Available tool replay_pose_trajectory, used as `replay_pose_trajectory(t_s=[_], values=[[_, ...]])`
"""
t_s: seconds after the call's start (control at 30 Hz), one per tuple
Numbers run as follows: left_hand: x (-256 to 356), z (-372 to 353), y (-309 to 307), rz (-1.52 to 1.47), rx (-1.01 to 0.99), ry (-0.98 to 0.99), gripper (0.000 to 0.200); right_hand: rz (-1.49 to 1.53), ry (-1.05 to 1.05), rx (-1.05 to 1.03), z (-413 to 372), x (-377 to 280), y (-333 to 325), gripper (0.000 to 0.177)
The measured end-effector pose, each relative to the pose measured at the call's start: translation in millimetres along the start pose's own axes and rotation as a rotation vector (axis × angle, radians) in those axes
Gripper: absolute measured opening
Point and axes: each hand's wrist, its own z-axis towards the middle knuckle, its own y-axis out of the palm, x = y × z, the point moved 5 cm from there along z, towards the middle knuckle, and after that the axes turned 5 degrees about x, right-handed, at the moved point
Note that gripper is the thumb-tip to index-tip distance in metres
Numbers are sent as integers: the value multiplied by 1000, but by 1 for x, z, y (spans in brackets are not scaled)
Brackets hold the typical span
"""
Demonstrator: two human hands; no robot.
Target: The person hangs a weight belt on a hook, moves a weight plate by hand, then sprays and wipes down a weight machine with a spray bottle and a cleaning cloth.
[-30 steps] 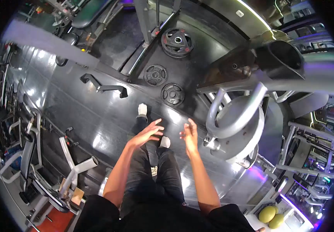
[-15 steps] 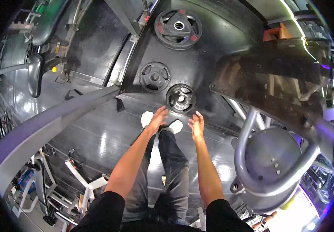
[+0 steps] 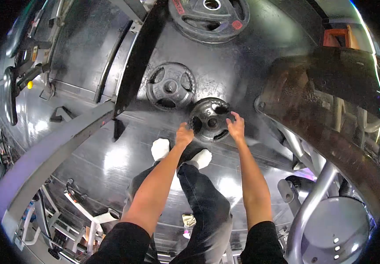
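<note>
A small black weight plate (image 3: 210,119) lies flat on the dark gym floor just ahead of my white-socked feet. My left hand (image 3: 184,134) curls over its left rim and my right hand (image 3: 235,126) curls over its right rim. Both arms reach straight down to it. The fingertips are partly hidden against the black plate, which still rests on the floor. A second small plate (image 3: 170,86) lies beyond it to the left, and a large plate with red marks (image 3: 209,15) lies farther off at the top.
A grey bar (image 3: 53,149) slants across the left. A dark padded machine part (image 3: 326,110) and a grey metal frame (image 3: 311,207) crowd the right. Benches and racks (image 3: 84,211) stand at lower left.
My head has dropped lower and closer to the floor. Both hands have moved forward from open in the air to the rims of the small plate.
</note>
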Motion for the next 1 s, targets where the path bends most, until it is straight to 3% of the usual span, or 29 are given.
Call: replay_pose_trajectory(t_s=[0.07,0.1,0.17,0.23,0.43,0.67,0.83,0.93,1.0], values=[[-36,30,35,-35,180,-16,58,-21,-20,-2,13,-10,3,49],[-28,28,35,-34,181,-21,58,-50,47,-55,20,-12,6,50],[-1,8,24,-47,89,-215,62,-105,175,-104,29,-10,12,55],[8,0,24,-104,107,-224,64,-98,214,-139,32,-5,19,55],[-7,25,37,-76,342,-61,51,-113,185,-77,33,4,22,52],[9,23,29,42,254,-73,48,-127,179,-25,40,5,28,47],[3,30,28,205,218,121,46,-87,213,-64,35,7,29,47],[2,21,9,259,165,135,48,-100,184,-51,23,5,22,48],[-1,19,-10,294,112,95,47,-13,221,-213,13,-2,20,52]])
